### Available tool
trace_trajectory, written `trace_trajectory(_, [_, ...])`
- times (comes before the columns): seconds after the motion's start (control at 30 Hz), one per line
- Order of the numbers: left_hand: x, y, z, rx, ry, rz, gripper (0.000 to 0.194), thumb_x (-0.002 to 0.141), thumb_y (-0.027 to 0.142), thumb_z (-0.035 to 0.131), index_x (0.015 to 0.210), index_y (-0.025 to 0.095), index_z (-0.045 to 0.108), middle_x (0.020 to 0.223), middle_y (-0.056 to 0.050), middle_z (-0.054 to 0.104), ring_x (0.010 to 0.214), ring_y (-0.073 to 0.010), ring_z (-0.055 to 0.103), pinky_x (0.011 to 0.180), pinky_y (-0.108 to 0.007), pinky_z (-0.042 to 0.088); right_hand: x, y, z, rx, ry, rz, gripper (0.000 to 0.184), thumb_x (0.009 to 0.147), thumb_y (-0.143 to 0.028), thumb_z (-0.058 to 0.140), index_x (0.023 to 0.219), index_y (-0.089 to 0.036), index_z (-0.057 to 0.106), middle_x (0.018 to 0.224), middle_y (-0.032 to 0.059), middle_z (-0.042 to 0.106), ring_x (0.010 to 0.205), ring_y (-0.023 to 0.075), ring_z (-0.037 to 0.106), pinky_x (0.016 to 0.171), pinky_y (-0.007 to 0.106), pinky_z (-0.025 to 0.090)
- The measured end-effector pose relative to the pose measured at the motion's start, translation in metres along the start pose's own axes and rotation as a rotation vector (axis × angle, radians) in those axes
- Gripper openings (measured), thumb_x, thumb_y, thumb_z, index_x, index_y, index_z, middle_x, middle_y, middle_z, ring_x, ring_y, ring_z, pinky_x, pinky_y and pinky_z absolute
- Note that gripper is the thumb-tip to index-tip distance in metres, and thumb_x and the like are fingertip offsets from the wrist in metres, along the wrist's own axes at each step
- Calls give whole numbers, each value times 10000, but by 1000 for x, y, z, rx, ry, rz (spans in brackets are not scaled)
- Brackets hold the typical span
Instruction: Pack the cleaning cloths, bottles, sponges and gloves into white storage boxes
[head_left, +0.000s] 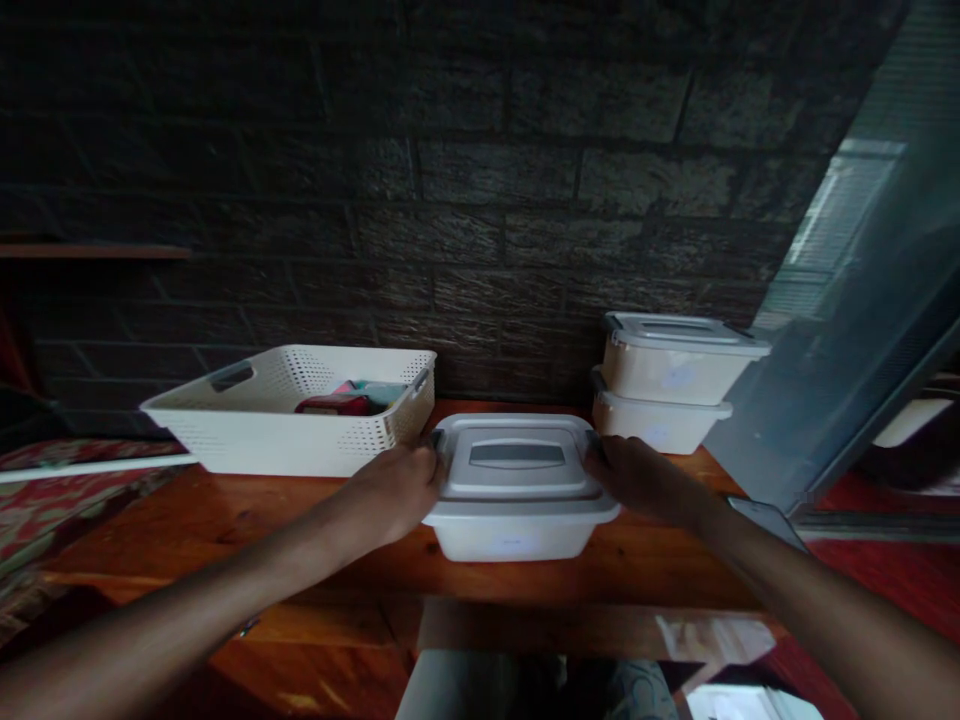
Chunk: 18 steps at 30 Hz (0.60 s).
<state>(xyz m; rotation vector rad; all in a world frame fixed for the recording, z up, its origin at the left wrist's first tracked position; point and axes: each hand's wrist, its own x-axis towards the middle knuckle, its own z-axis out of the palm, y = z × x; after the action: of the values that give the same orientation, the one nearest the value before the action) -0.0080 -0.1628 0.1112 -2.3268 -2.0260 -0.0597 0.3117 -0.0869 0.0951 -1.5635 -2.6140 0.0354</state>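
A white storage box (517, 540) with a grey lid (519, 455) sits at the front of the wooden table. Its lid lies on top, with a darker oval panel in the middle. At the left end of the box, my left hand (405, 485) is closed around the dark side latch. On the opposite end my right hand (637, 475) is closed the same way, its fingertips partly hidden against the lid's edge. What is inside the box cannot be seen.
Left of the box stands a white perforated basket (262, 440) with a few colourful items inside. Two similar lidded boxes (679, 375) are stacked at the back right. A phone-like flat object (765, 520) lies at the table's (300, 575) right edge. A dark brick wall (450, 200) rises behind.
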Motion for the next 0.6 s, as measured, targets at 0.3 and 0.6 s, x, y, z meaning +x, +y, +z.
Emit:
trace_trajectory(0.3, [39, 83, 4, 55, 6, 160, 529, 1050, 275, 225, 907, 115, 708, 886, -178, 749, 849, -286, 742, 746, -373, 550, -39, 83, -19, 58, -56, 132, 577, 1069, -515, 265, 910, -127, 661, 732, 125, 723, 640, 199, 699, 565, 266, 401])
trace_trajectory(0.6, [68, 142, -3, 61, -29, 230, 440, 1007, 174, 303, 953, 99, 733, 945, -206, 752, 899, -311, 737, 763, -392, 562, -55, 135, -29, 61, -59, 150, 550, 1061, -463, 282, 860, -126, 667, 751, 144, 726, 681, 223, 698, 582, 290, 377])
